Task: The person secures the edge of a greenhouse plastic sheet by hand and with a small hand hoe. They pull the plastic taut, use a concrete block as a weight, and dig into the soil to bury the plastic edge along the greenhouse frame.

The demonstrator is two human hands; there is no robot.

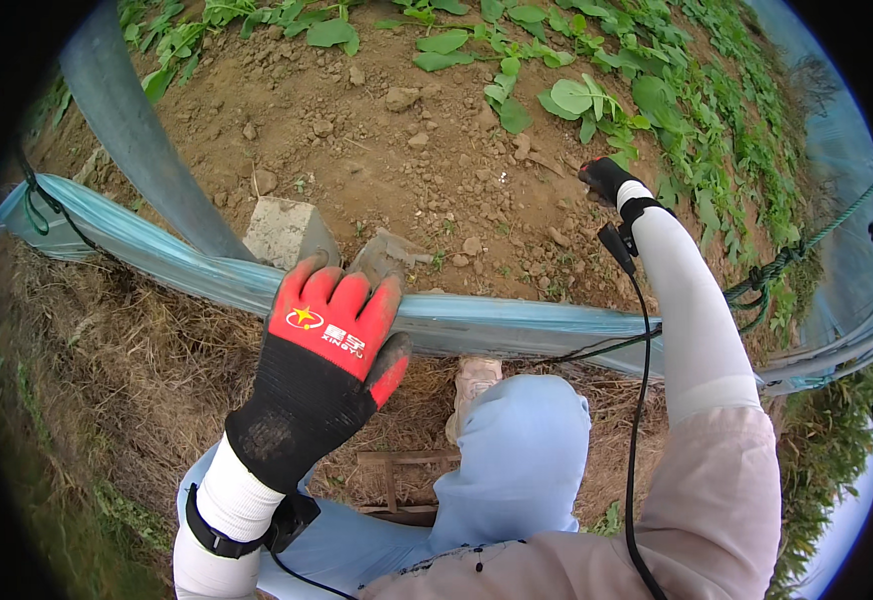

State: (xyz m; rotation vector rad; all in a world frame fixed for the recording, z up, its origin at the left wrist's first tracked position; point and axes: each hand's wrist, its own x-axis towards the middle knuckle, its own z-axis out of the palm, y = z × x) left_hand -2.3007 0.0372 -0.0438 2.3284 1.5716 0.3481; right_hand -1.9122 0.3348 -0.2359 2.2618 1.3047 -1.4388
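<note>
My left hand (331,337), in a red and black work glove, rests over the rolled blue plastic film (481,315) with its fingers bent across the upper edge. Just beyond those fingertips lie a concrete block (286,229) and a grey, dirt-covered piece (384,251) that I cannot identify. My right hand (603,178), gloved as well, is stretched out low over the brown soil (436,150), close to the leafy green plants (583,101). Its fingers are mostly turned away, so whether they hold anything cannot be seen.
A thick grey pole (144,142) slants down behind the film at the left. Green rope (759,277) is knotted at the right, and dark cord (46,199) hangs at the left. Dry straw (159,337) covers the near ground, with a brown frame (391,480) beside my legs.
</note>
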